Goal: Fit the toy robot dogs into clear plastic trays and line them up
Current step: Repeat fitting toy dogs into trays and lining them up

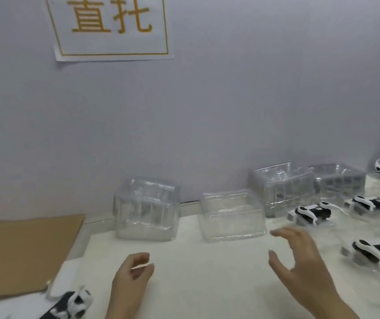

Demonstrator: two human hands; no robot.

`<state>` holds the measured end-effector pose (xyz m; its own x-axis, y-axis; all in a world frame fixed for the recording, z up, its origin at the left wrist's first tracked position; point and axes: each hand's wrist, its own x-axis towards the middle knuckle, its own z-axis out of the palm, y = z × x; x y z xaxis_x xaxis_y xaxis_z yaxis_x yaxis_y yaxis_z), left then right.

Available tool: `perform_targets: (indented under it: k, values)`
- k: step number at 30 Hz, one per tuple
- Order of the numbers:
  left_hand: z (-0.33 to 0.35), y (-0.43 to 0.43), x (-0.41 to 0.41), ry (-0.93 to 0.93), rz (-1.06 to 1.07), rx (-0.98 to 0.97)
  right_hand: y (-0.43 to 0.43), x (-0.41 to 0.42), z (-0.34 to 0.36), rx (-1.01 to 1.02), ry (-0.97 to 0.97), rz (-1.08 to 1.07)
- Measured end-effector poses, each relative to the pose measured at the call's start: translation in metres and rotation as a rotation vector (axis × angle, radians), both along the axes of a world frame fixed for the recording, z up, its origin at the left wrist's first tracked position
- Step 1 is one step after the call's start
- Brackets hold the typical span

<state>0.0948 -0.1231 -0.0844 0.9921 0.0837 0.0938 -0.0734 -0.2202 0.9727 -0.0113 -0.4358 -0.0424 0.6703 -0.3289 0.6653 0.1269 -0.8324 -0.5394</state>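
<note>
Several black-and-white toy robot dogs sit in clear trays at the right, among them one (310, 214) at mid right and one (373, 249) nearer me. A loose dog (71, 305) lies at the bottom left. Stacks of clear plastic trays stand along the wall: one (146, 209) left of centre, a low one (231, 216) in the middle, a taller one (281, 187) to the right. My left hand (131, 279) hovers over the white table (195, 272) with loosely curled fingers, holding nothing. My right hand (299, 256) is spread open, just below and right of the low stack.
A brown cardboard sheet (23, 252) lies on the table's left end. A paper sign (113, 26) with gold characters hangs on the pale wall behind. Another tray stack (340, 183) stands at the far right by the wall.
</note>
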Motion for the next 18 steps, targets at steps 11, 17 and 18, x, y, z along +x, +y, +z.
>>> perform_targets:
  k: [11, 17, 18]
  values:
    - [-0.018, 0.029, 0.004, 0.032, 0.100, -0.177, 0.163, 0.203, 0.029, -0.517, 0.373, 0.311]
    - [-0.010, 0.028, 0.000, 0.037, 0.092, -0.231, 0.174, 0.221, 0.032, -0.529, 0.307, 0.278]
    - [-0.010, 0.028, -0.001, 0.046, 0.094, -0.245, 0.172, 0.217, 0.035, -0.500, 0.203, 0.258]
